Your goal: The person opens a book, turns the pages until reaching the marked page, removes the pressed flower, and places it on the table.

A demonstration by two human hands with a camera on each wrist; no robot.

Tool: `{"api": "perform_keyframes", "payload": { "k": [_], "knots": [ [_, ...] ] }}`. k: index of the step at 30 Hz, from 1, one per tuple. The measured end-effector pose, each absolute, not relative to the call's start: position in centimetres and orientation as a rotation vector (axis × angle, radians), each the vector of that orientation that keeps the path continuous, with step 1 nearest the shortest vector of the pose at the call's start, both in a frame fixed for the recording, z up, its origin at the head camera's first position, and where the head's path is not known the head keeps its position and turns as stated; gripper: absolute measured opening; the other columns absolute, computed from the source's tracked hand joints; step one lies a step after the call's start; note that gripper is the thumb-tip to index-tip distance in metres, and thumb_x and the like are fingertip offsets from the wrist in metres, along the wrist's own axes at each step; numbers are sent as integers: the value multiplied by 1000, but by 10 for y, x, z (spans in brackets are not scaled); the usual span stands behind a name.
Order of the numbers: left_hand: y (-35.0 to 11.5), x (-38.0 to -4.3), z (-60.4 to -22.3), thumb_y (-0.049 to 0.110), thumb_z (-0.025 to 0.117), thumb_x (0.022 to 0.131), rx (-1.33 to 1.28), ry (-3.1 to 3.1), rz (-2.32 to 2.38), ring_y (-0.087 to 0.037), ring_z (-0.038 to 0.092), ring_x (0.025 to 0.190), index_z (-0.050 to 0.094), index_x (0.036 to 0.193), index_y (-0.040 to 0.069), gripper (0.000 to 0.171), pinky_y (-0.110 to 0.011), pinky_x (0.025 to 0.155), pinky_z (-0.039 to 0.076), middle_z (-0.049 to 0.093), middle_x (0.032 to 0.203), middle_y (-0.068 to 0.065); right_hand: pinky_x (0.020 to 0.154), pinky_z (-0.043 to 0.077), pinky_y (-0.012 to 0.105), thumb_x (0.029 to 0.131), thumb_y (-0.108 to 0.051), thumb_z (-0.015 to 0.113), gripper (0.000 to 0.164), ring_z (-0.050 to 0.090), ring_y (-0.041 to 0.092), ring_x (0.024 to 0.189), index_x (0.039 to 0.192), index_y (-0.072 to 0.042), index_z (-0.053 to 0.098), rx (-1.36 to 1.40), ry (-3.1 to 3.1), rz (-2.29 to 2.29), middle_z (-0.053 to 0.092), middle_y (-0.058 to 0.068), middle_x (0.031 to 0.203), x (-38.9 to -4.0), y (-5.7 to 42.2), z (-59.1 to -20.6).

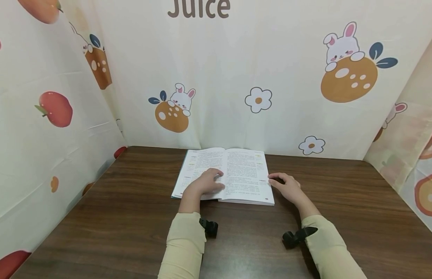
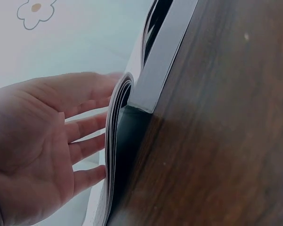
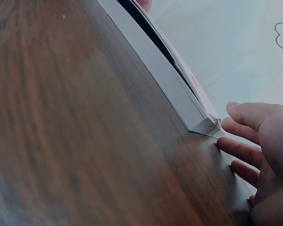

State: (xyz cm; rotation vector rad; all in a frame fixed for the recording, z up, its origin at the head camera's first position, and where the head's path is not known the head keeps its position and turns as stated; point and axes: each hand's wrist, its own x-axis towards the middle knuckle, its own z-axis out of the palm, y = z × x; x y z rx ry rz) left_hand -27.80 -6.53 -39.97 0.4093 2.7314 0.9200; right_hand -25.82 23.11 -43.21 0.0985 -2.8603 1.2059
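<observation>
An open book (image 1: pixel 244 170) with printed text lies on the wooden table, one thick side of pages at the right and a thinner one at the left. My left hand (image 1: pixel 205 183) rests on the lower part of the left page near the gutter. In the left wrist view its fingers are spread behind the curved page edges (image 2: pixel 114 141). My right hand (image 1: pixel 289 189) is at the book's right edge, thumb and index finger slightly apart. The right wrist view has its fingertips right at the corner of the page block (image 3: pixel 155 75).
The brown wooden table (image 1: pixel 125 232) runs back to a white curtain (image 1: pixel 223 69) printed with rabbits, fruit and flowers. Similar cloth hangs at both sides. A black wrist camera (image 1: pixel 209 228) sits on the left sleeve, and another black camera (image 1: pixel 293 238) on the right.
</observation>
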Motion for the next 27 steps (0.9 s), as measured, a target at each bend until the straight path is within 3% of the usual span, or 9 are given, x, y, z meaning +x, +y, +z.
{"api": "perform_keyframes", "payload": {
  "k": [4, 11, 18, 27],
  "knots": [
    [-65, -278, -400, 24, 68, 84, 428, 2735, 920, -26, 32, 131, 53, 126, 8, 48, -40, 105, 26, 41, 138, -10, 98, 6, 61, 90, -39, 57, 40, 30, 41, 124, 117, -10, 59, 138, -2872, 1212, 46, 21, 132, -258, 234, -432],
    [-60, -277, -396, 26, 68, 83, 447, 2792, 834, -27, 34, 128, 55, 125, 11, 46, -43, 103, 28, 43, 137, -9, 97, 15, 65, 79, -47, 68, 60, 23, 40, 129, 128, -17, 52, 326, -2984, 1251, 37, 18, 140, -256, 245, -428],
    [-55, -276, -390, 31, 66, 84, 450, 2847, 737, -27, 38, 124, 55, 126, 15, 46, -43, 101, 31, 47, 133, -8, 100, -6, 64, 74, -30, 77, 69, 16, 43, 132, 133, -12, 46, 635, -3002, 1318, 29, 23, 142, -251, 255, -423],
    [-52, -275, -385, 30, 64, 86, 471, 2823, 787, -26, 34, 126, 53, 128, 15, 46, -41, 102, 30, 47, 133, -8, 100, -7, 63, 72, -26, 79, 65, 19, 43, 131, 128, -11, 51, 651, -2990, 1300, 32, 22, 140, -251, 253, -424]
  ]
}}
